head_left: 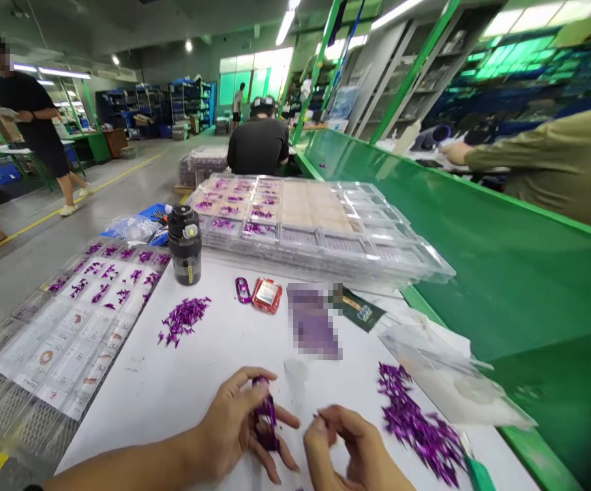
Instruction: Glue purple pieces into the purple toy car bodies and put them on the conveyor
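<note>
My left hand (241,423) is curled around a bunch of small purple pieces (266,416) low over the white table (183,382). Just to its right, my right hand (349,443) has its fingers pinched together on something too small to make out. A large pile of purple pieces (420,426) lies to the right of my right hand. A smaller purple pile (183,318) lies farther back on the left.
A clear tray (70,320) with some purple pieces lies at the left. Stacked clear trays (315,225) stand at the back, with a dark bottle (185,245) beside them. A plastic bag (443,375) lies by the green conveyor (504,273). Other people work nearby.
</note>
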The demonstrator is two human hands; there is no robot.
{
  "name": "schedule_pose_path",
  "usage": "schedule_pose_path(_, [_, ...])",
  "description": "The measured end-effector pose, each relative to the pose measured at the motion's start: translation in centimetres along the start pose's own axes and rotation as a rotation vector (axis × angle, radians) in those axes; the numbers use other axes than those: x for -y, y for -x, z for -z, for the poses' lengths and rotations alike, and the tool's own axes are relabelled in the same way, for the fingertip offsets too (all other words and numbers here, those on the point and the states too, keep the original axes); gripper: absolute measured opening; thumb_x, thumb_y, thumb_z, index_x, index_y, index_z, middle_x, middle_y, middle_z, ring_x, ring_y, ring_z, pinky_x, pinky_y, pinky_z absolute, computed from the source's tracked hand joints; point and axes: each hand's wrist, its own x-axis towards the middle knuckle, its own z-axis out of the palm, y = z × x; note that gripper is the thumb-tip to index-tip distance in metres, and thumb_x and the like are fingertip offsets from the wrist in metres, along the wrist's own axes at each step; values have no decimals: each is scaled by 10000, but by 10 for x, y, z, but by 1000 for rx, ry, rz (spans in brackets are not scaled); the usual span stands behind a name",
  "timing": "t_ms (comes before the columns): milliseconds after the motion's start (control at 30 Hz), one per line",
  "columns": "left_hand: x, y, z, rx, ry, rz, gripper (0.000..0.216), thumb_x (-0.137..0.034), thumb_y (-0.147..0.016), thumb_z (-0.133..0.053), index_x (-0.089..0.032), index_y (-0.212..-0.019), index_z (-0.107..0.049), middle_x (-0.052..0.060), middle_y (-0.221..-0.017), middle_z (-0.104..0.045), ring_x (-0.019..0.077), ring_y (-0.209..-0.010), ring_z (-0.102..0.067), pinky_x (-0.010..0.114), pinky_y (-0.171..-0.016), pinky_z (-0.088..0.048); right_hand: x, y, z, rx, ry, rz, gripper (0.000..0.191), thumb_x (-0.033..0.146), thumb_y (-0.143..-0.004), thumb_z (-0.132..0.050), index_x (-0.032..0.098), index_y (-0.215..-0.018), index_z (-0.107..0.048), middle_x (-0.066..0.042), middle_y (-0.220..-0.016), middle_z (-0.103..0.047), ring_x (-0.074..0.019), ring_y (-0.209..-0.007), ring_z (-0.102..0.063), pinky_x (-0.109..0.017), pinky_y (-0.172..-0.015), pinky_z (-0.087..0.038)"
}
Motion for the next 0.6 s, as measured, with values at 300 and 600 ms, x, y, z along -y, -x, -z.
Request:
schedule_pose_path(300, [-12, 8, 3, -16, 24, 82, 477, -528, -899, -598, -243, -1261, -475, 110, -1049, -731, 203, -546, -726, 225, -337, -509, 2, -1, -6, 162, -257, 69, 156, 79, -899, -563, 210, -979, -591, -37, -905, -651, -126, -798, -678, -241, -695, -583])
schedule_pose_path(600, [-13, 20, -9, -78, -81, -99, 468, -488, -910, -636, -211, -1263, -502, 138, -1108, -721, 245, -698, -763, 317, -494, -616, 3, 4, -7, 102, -38, 226, 294, 30, -913, -547, 199, -1146, -606, -75, -912, -683, -155, -798, -694, -270, -687, -614])
